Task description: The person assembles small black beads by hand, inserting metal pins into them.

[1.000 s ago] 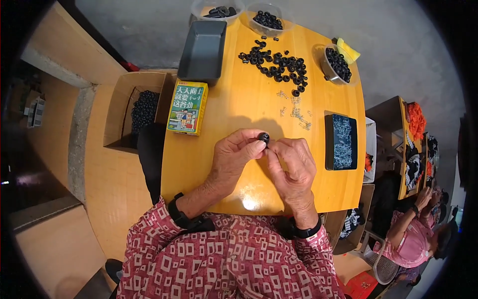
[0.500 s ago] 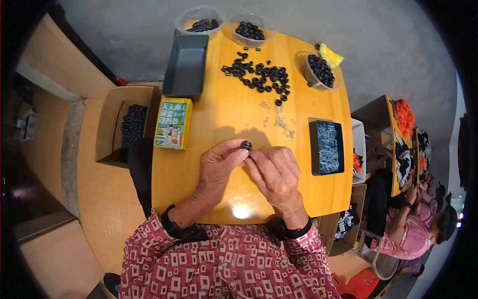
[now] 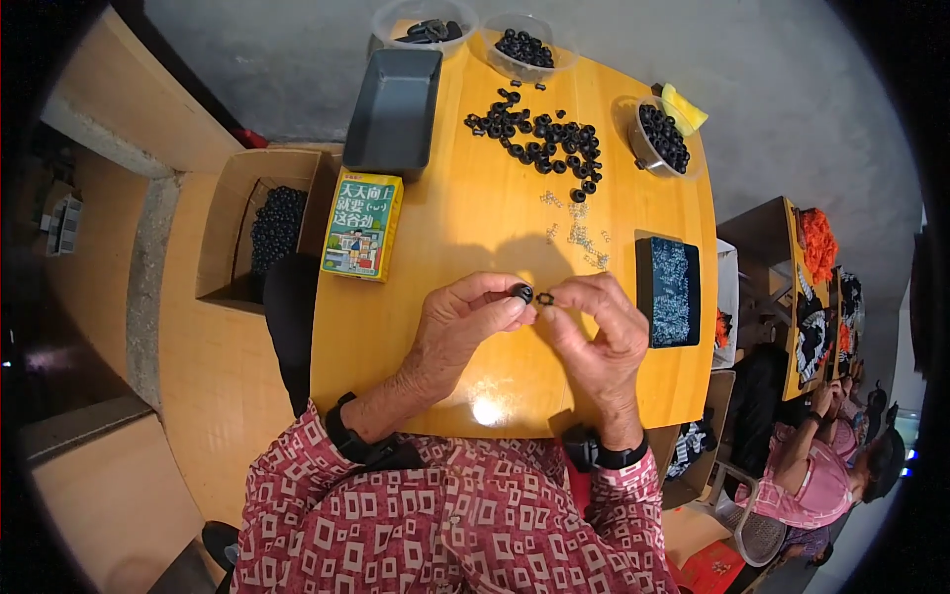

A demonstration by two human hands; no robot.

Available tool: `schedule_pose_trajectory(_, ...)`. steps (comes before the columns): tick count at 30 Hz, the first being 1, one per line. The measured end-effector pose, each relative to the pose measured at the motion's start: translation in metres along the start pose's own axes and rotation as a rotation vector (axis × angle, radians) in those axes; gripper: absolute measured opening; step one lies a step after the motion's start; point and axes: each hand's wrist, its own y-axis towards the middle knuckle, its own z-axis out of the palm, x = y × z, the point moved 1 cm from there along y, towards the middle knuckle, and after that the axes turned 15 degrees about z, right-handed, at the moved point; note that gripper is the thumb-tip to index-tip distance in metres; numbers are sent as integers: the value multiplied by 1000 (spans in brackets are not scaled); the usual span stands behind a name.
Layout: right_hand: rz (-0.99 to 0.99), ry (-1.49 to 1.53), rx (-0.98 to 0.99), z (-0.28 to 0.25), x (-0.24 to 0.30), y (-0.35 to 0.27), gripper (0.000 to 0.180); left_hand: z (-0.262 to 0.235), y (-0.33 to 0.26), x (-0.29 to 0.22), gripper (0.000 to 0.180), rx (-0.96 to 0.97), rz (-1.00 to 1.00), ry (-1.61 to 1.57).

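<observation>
Above the near middle of the wooden table (image 3: 445,238), my left hand (image 3: 457,322) pinches a small black round bead-like part (image 3: 522,292) between thumb and forefinger. My right hand (image 3: 602,332) is right beside it, its thumb and forefinger closed on a smaller black piece (image 3: 544,299) with what looks like an opening in it. The two pieces are very close together; whether they touch I cannot tell. Beyond my hands lie several loose black round parts (image 3: 539,148) and a scatter of tiny silvery pieces (image 3: 577,236).
At left stand a yellow-green box (image 3: 359,233) and a dark grey tray (image 3: 391,114). Plastic tubs (image 3: 515,69) of black parts line the far edge. A black tray (image 3: 644,297) of silvery pieces sits right. A cardboard box (image 3: 223,238) is left of the table; a person (image 3: 807,465) sits at right.
My right hand has drawn slightly right from the left, and the smaller black piece now shows at its fingertips. The whole view has shifted a little, moving the table rightward in the picture.
</observation>
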Motion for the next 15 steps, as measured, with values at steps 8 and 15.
schedule_pose_trajectory(8, -60, -81, 135, -16, 3, 10, 22, 7, 0, -5, 25, 98, -23, 53)
schedule_pose_trajectory(15, -104, -127, 180, -18, 7, 14, 21, 6, -1, -1, 22, 82, -31, 121)
